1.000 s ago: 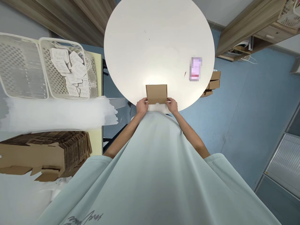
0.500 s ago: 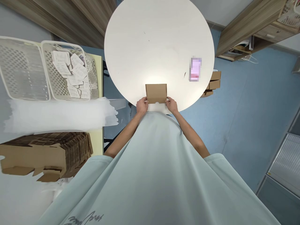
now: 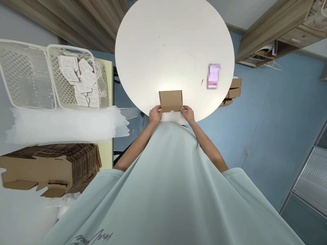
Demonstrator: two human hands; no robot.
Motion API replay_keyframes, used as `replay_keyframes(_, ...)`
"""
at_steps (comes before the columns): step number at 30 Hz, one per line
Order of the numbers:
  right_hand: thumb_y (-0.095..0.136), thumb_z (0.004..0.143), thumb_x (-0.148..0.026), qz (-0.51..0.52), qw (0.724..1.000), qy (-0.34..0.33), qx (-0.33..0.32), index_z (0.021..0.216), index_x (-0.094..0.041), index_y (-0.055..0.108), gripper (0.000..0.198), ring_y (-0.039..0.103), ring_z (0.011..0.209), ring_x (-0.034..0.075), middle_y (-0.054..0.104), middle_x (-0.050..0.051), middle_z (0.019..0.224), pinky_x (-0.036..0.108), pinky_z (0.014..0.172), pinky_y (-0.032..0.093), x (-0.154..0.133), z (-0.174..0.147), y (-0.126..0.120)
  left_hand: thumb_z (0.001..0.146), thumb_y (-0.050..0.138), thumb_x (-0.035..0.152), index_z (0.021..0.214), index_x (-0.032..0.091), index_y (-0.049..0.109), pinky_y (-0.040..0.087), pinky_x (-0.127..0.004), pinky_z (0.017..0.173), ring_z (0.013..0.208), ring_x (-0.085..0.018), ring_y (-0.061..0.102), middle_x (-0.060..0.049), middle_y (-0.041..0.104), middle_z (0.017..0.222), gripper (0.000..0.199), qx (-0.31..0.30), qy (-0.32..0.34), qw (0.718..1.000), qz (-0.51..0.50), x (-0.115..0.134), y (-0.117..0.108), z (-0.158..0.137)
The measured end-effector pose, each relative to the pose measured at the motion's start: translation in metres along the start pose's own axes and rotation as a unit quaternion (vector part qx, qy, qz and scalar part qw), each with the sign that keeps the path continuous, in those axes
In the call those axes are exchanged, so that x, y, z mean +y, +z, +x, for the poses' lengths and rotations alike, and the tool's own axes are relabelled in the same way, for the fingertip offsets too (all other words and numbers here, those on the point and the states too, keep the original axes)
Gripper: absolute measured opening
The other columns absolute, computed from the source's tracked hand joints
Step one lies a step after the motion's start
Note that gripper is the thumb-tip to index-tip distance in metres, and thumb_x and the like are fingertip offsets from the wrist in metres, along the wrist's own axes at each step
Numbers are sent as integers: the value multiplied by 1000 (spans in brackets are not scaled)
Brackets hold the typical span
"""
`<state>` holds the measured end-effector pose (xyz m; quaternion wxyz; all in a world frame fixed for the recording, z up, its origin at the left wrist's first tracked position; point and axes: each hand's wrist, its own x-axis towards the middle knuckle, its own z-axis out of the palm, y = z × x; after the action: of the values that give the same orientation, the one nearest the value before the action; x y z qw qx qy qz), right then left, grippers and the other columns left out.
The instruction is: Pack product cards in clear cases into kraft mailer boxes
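A small brown cardboard box [image 3: 171, 101] lies at the near edge of the round white table [image 3: 173, 41], its lid panel facing up and a small notch showing at its near edge. My left hand [image 3: 155, 114] grips the box's near left corner with bent fingers. At the near right corner, my right hand [image 3: 188, 113] holds it the same way, thumb and fingers closed on the edge. The fingertips are partly hidden against the cardboard.
A blurred pinkish phone-like object [image 3: 213, 76] lies on the table's right. To the left, a side table [image 3: 108, 92] bears a white basket [image 3: 102, 78] of white packets, white sheets [image 3: 63, 126] and stacked flat cardboard [image 3: 38, 170]. Small boxes [image 3: 234, 92] stand beyond the right edge.
Both hands keep their hold at the same corners of the box. The box is turned very slightly; the whole view has shifted a little.
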<state>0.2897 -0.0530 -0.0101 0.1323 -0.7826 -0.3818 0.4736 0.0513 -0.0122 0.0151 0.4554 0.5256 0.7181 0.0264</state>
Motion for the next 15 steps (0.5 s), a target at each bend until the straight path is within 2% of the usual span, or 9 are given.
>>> replay_keyframes(3, 64, 112, -46, 34, 999, -3, -14, 143, -20, 74, 42, 86, 105, 27, 86, 13, 126, 44, 112, 63, 1, 7, 1, 103, 65, 14, 145, 21, 79, 58, -40, 115, 122, -30, 83, -10, 83, 144, 45, 0, -3, 1000, -4, 2, -1, 1)
replay_keyframes(6, 63, 114, -48, 53, 998, -4, -32, 141, -19, 74, 41, 87, 95, 24, 86, 12, 123, 40, 105, 65, 2, 10, 2, 102, 66, 15, 145, 20, 78, 58, -41, 114, 122, -30, 83, -11, 82, 145, 45, 0, -6, 1000, -7, 1, -2, 4)
replay_keyframes(11, 70, 110, -51, 71, 996, -7, -50, 138, -20, 73, 42, 86, 96, 22, 86, 9, 114, 36, 96, 67, 6, 10, 5, 99, 67, 15, 142, 22, 79, 59, -43, 115, 122, -31, 82, -10, 83, 143, 45, 7, -11, 1000, -19, -5, -3, 8)
replay_keyframes(15, 70, 108, -41, 20, 998, -29, -54, 140, -20, 73, 38, 84, 100, 24, 86, 10, 116, 40, 101, 66, 7, 9, 2, 97, 66, 16, 139, 23, 80, 59, -45, 115, 121, -32, 82, -9, 84, 142, 45, 11, 0, 1000, -20, -10, -2, 11)
